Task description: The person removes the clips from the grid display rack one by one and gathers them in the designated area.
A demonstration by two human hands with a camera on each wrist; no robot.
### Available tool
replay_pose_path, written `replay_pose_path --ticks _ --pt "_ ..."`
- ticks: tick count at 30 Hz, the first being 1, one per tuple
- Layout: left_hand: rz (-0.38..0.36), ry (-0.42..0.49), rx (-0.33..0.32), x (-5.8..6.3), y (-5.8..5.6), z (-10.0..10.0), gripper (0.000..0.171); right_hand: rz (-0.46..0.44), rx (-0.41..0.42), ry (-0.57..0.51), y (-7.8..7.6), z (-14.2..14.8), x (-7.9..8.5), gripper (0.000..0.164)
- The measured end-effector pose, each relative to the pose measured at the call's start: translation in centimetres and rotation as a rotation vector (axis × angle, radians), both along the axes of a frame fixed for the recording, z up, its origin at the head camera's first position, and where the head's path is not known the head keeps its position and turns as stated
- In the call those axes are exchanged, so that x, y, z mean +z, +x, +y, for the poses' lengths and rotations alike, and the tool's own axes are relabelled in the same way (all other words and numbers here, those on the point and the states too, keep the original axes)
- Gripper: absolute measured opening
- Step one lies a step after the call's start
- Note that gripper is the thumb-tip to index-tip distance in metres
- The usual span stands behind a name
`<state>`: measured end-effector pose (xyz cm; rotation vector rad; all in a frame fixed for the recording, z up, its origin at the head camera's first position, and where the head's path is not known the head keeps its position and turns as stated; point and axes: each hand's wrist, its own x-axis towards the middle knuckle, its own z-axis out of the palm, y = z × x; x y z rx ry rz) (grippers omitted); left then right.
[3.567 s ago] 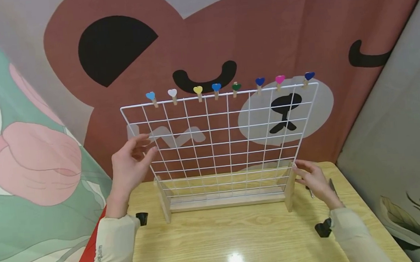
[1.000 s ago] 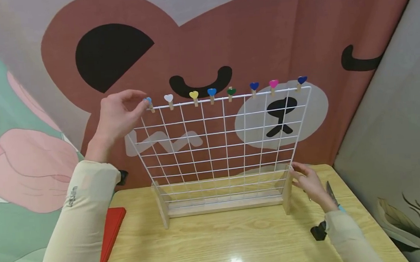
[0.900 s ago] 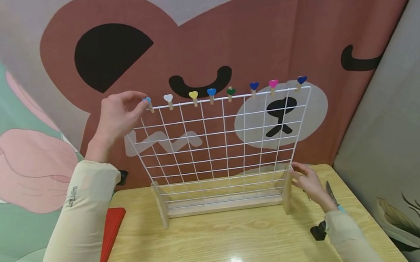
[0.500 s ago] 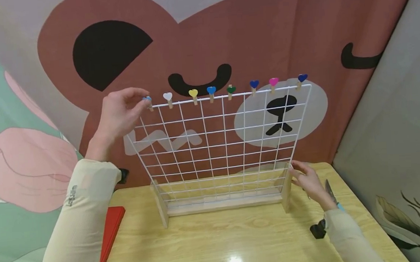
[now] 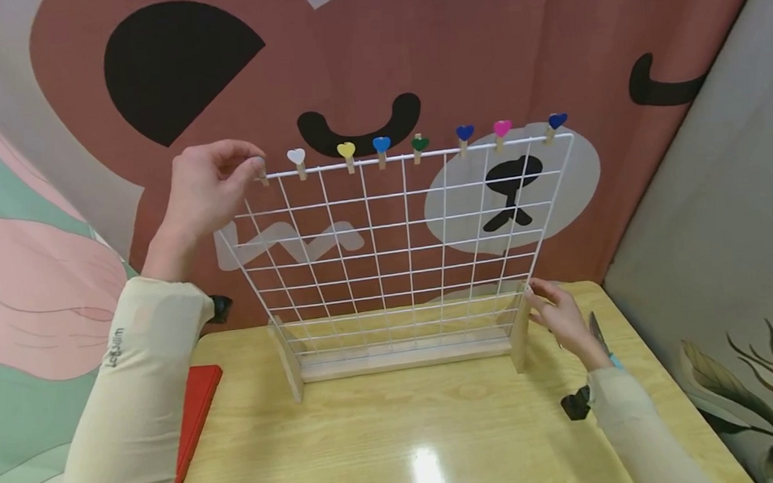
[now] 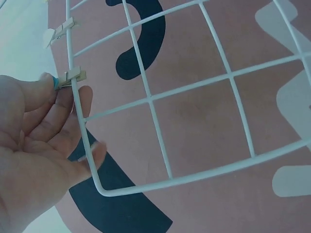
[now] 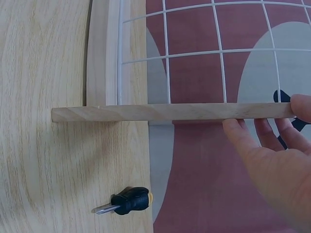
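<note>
A white wire grid [image 5: 409, 255] stands upright in a wooden stand [image 5: 401, 360]. Along its top wire sit several small wooden clothespins with heart heads, among them a white one [image 5: 296, 158], a yellow one [image 5: 346, 151] and a pink one [image 5: 503, 130]. At the top left corner my left hand [image 5: 201, 191] pinches the leftmost clothespin [image 6: 72, 75]; fingers cover most of its blue heart in the left wrist view. My right hand [image 5: 560, 318] grips the upper end of the stand's right side piece [image 7: 170, 112], thumb on one side and fingers on the other.
A stubby black screwdriver [image 7: 130, 200] lies on the table [image 5: 373, 437] beyond the stand's right side. Near my right wrist is a pointed blade [image 5: 598, 331] with a light blue handle. A red flat object [image 5: 197, 416] lies at the left edge. Printed fabric hangs behind.
My left hand has risen from the grid's left edge to the leftmost clothespin and stays there. The right hand keeps its place on the stand. The head view has shifted slightly.
</note>
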<state>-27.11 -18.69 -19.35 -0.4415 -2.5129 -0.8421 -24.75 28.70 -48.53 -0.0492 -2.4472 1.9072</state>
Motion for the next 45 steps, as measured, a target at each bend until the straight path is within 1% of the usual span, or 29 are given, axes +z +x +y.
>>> replay_pose_path --ticks 2,5,11,14,17,21,23,25,27,29,31,33,36,38,40,42,43,45 --pt "0.007 0.000 0.006 0.1 0.1 0.1 0.027 0.014 -0.006 -0.019 0.1 0.0 0.0 0.060" --pt "0.006 -0.001 0.011 0.2 0.2 0.1 0.027 0.021 -0.005 -0.015 0.3 -0.1 0.0 0.062" --pt "-0.001 -0.004 0.050 0.3 0.6 0.5 0.027 -0.025 -0.006 0.006 0.4 -0.2 -0.1 0.058" --pt "0.008 0.002 0.073 0.3 0.8 0.9 0.026 -0.040 -0.006 -0.002 0.6 -0.2 0.1 0.057" --pt "0.025 0.024 0.081 0.2 0.8 1.1 0.025 -0.045 -0.004 -0.010 0.8 -0.1 0.2 0.057" --pt "0.075 0.102 0.092 0.3 0.8 1.4 0.026 -0.047 -0.003 -0.010 0.9 0.0 0.1 0.057" --pt "0.116 0.166 0.097 0.5 0.9 1.5 0.027 -0.046 -0.005 -0.004 1.0 0.1 0.1 0.056" --pt "0.164 0.249 0.095 0.7 1.2 1.5 0.026 -0.046 -0.008 -0.005 1.0 0.1 0.1 0.057" --pt "0.205 0.343 0.064 0.9 1.6 1.4 0.024 -0.047 -0.008 -0.005 1.0 0.1 0.1 0.057" --pt "0.235 0.438 0.009 0.9 2.2 1.3 0.020 -0.047 -0.006 -0.003 0.9 0.1 0.0 0.058" --pt "0.249 0.519 -0.046 0.8 2.9 1.1 0.016 -0.046 -0.004 -0.005 0.9 0.2 0.0 0.058" --pt "0.246 0.596 -0.108 0.6 3.6 0.8 0.013 -0.045 -0.001 0.003 0.8 0.3 0.0 0.059" --pt "0.237 0.639 -0.160 0.1 4.8 0.4 0.012 -0.048 0.003 0.019 0.7 0.6 -0.1 0.060" --pt "0.213 0.678 -0.216 -0.4 5.5 0.0 0.012 -0.052 0.005 0.030 0.7 0.7 -0.1 0.061" --pt "0.186 0.688 -0.270 -1.1 6.0 -0.3 0.012 -0.054 0.008 0.035 0.8 0.8 0.0 0.060" --pt "0.145 0.706 -0.328 -1.9 6.5 -0.5 0.010 -0.061 0.007 0.034 0.8 0.8 0.0 0.060" --pt "0.129 0.707 -0.350 -2.3 6.6 -0.7 0.010 -0.063 0.006 0.031 0.9 0.8 0.1 0.060" --pt "0.108 0.662 -0.358 -3.4 7.0 -1.0 0.010 -0.068 0.005 0.031 0.9 0.7 0.1 0.060"
